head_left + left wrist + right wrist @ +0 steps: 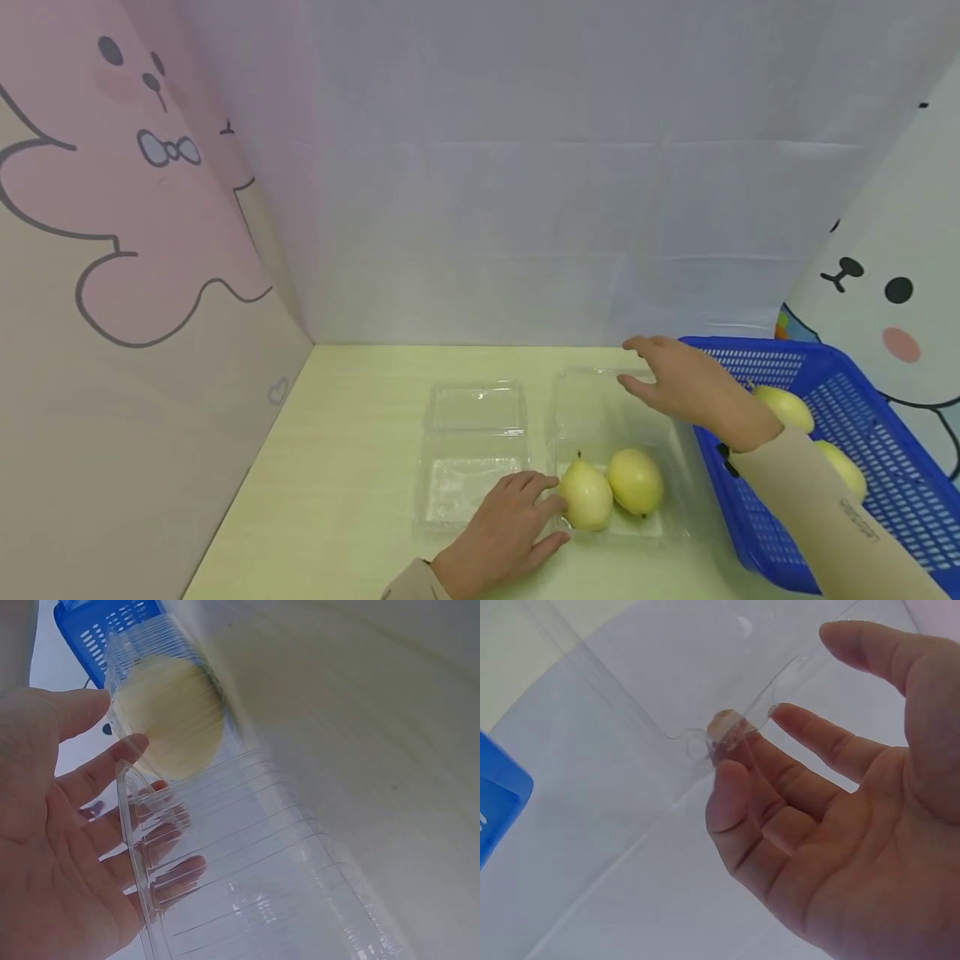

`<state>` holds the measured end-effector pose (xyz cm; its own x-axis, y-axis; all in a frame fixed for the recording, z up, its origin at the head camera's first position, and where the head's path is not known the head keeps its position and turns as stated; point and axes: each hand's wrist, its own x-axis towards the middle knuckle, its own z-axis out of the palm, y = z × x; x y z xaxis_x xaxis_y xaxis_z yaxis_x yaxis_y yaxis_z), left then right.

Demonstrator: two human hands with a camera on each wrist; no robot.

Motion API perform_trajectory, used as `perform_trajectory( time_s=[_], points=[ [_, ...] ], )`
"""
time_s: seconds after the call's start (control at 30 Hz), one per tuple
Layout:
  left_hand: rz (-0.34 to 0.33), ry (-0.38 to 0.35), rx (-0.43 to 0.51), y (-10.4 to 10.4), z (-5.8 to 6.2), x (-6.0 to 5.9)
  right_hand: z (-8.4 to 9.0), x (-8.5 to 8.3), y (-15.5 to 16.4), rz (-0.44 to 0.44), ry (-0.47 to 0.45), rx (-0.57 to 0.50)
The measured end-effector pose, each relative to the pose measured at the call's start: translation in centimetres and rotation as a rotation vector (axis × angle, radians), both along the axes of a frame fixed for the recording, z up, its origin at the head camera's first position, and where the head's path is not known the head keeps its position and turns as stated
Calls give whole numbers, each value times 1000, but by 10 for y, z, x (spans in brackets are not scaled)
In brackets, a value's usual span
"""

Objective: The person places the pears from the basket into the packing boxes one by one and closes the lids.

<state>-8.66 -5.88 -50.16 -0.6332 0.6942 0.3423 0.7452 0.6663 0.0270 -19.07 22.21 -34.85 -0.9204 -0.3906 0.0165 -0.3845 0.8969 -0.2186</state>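
Observation:
Two yellow pears [636, 482] sit side by side in the base of a clear plastic clamshell box [660, 533], whose lid [592, 408] stands folded back behind them. My left hand [504, 527] is at the box's left side, fingers spread and fingertips close by the nearer pear [585, 495]. In the left wrist view, those fingers show partly through the clear plastic [247, 847]. My right hand [686, 387] is at the lid's far right corner, thumb apart from the fingers. Seen from the right wrist, its fingertips overlap the transparent lid corner [697, 742], without pinching it.
A second clear clamshell box [472, 475], lid folded back, lies to the left on the pale yellow table [337, 467]. At the right stands a blue perforated basket [757, 542] holding pears [783, 408], under my right forearm. White sheeting [480, 208] closes off the back.

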Motion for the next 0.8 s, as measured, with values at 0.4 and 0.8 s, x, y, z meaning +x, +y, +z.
perform_trajectory(
  time_s=[0.4,0.8],
  points=[
    [-5,4,-84,-2,4,-1,-14,62,-1,19,220,62],
    [-3,-34,-121,-10,20,5,-62,112,2,-44,207,57]
  ],
)
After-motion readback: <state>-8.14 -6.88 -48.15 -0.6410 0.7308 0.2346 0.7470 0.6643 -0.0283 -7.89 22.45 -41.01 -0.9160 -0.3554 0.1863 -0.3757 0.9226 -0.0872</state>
